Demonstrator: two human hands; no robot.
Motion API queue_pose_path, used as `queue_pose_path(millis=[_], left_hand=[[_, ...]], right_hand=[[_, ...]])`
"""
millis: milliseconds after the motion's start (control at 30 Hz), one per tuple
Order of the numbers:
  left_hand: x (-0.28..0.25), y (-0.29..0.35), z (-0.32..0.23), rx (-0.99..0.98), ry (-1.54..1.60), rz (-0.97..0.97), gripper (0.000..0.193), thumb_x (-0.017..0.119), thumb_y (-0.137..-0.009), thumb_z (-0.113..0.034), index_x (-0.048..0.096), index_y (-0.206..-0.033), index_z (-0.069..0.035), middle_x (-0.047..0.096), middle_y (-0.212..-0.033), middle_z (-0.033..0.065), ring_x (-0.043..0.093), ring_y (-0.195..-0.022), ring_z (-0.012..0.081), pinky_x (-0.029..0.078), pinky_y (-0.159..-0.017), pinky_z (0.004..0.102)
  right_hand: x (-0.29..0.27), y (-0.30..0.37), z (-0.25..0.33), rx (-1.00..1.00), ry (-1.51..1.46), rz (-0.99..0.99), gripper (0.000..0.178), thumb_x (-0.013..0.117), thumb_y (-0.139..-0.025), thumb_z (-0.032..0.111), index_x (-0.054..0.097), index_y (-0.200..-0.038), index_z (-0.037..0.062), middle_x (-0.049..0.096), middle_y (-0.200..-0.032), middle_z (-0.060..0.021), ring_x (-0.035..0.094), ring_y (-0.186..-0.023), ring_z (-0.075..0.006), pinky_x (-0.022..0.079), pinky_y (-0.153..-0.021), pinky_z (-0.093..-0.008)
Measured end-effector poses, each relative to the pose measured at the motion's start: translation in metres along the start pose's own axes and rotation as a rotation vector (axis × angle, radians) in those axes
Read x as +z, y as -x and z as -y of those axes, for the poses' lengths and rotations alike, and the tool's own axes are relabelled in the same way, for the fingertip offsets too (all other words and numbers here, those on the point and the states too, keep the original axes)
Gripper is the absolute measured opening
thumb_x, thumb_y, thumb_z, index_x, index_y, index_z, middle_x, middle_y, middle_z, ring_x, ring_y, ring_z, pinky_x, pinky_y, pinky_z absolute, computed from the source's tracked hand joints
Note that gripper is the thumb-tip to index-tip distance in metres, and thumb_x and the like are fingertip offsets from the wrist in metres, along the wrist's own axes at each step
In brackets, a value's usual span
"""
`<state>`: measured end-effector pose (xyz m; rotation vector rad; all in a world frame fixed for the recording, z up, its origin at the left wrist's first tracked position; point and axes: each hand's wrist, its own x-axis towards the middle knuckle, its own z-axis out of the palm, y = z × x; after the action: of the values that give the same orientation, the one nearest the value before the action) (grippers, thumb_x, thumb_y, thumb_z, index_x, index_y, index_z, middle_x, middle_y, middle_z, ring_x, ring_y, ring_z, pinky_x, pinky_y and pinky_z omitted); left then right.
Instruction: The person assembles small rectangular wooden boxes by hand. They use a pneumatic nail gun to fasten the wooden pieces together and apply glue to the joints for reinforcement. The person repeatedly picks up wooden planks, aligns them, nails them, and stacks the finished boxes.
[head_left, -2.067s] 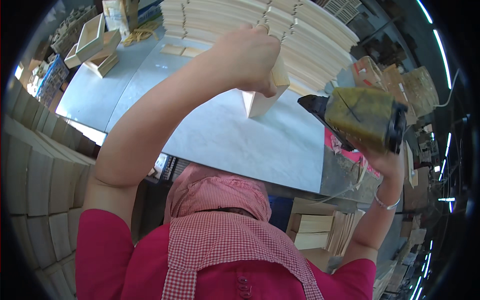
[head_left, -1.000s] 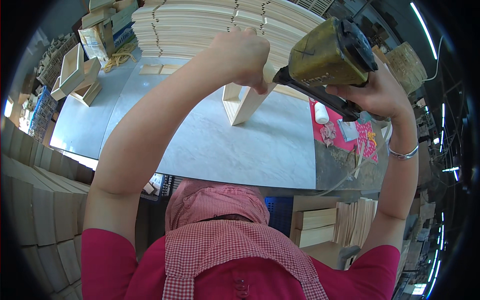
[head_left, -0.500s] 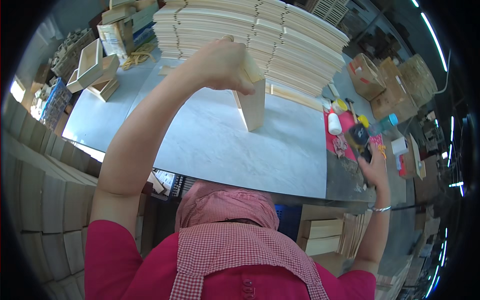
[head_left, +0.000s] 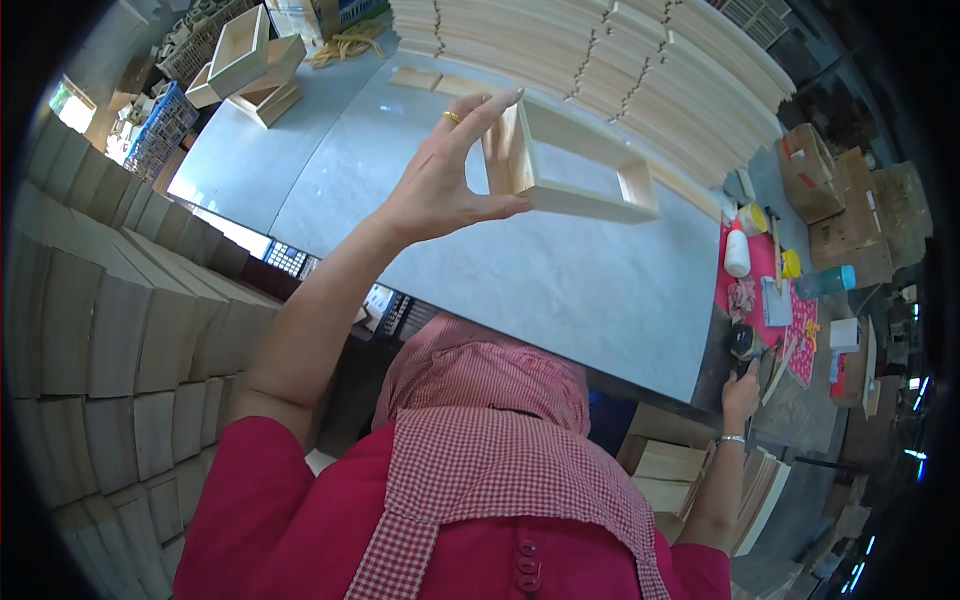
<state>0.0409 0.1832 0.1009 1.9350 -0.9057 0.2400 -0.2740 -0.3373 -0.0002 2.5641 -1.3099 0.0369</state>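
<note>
A shallow rectangular frame of pale wood (head_left: 590, 205) is tilted above the grey table, the tabletop showing through its opening. My left hand (head_left: 440, 185) grips its left end, thumb on the near edge and index finger along the far edge. Over at the right, my right hand (head_left: 741, 396) is closed round the near end of a black tool (head_left: 743, 343), whose exact kind I cannot make out. The tool is at the dark right part of the bench, beside a thin wooden strip (head_left: 780, 372).
Tall stacks of wooden slats (head_left: 570, 50) line the table's far side. Wooden boxes (head_left: 240, 55) are piled at the far left. A white bottle (head_left: 737, 255), a hammer (head_left: 774, 240) and a blue-capped bottle (head_left: 828, 281) occupy the right, near cardboard boxes (head_left: 812, 175).
The wooden frame has turned from standing on end to lying lengthwise, its opening now visible. My right hand has come nearer to me with the black tool. The whole view has shifted.
</note>
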Motion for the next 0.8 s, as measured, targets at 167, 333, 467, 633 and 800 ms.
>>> queue_pose_path(millis=[167, 333, 467, 633, 800], left_hand=[[0.022, 0.007, 0.001, 0.037, -0.042, -0.079, 0.098, 0.094, -0.066, -0.025, 0.046, -0.152, -0.022, 0.044, -0.146, 0.0205, 0.046, -0.133, 0.0393, 0.042, -0.112, 0.0464], [0.036, 0.029, 0.008, 0.010, -0.074, -0.097, 0.088, 0.091, -0.065, -0.018, 0.055, -0.145, -0.014, 0.049, -0.142, 0.0189, 0.045, -0.134, 0.0360, 0.039, -0.113, 0.0448], [0.033, 0.062, 0.021, -0.095, -0.079, -0.089, 0.084, 0.087, -0.068, -0.015, 0.054, -0.145, -0.008, 0.049, -0.144, 0.0182, 0.044, -0.138, 0.0335, 0.036, -0.115, 0.0444], [-0.007, 0.027, -0.016, -0.055, -0.064, -0.095, 0.084, 0.080, -0.070, -0.011, 0.049, -0.148, -0.002, 0.049, -0.148, 0.0163, 0.042, -0.142, 0.0300, 0.033, -0.117, 0.0447], [-0.050, -0.025, -0.059, 0.017, -0.371, 0.051, 0.088, 0.071, -0.064, -0.016, 0.050, -0.149, -0.006, 0.053, -0.144, 0.0141, 0.046, -0.138, 0.0326, 0.030, -0.120, 0.0486]], right_hand=[[0.031, -0.009, -0.009, -0.052, -0.043, -0.107, 0.062, 0.072, -0.092, 0.028, 0.049, -0.146, 0.0083, 0.069, -0.109, -0.0261, 0.068, -0.100, -0.0446, 0.054, -0.084, -0.0544], [0.035, -0.016, -0.015, -0.145, -0.288, -0.157, 0.062, 0.070, -0.093, 0.039, 0.057, -0.140, 0.0011, 0.067, -0.118, -0.0311, 0.065, -0.109, -0.0474, 0.053, -0.091, -0.0519], [0.018, -0.012, -0.002, -0.084, -0.183, -0.348, 0.051, 0.071, -0.089, 0.038, 0.065, -0.127, 0.0043, 0.065, -0.118, -0.0226, 0.063, -0.107, -0.0444, 0.051, -0.092, -0.0521], [0.004, -0.013, 0.021, -0.177, -0.524, -0.441, 0.030, 0.074, -0.086, 0.023, 0.069, -0.108, 0.0027, 0.064, -0.097, -0.0194, 0.063, -0.094, -0.0420, 0.050, -0.082, -0.0503], [0.000, -0.047, 0.014, 0.024, -0.726, -0.416, 0.023, 0.072, -0.088, 0.021, 0.070, -0.102, 0.0028, 0.066, -0.092, -0.0184, 0.066, -0.087, -0.0378, 0.052, -0.077, -0.0472]])
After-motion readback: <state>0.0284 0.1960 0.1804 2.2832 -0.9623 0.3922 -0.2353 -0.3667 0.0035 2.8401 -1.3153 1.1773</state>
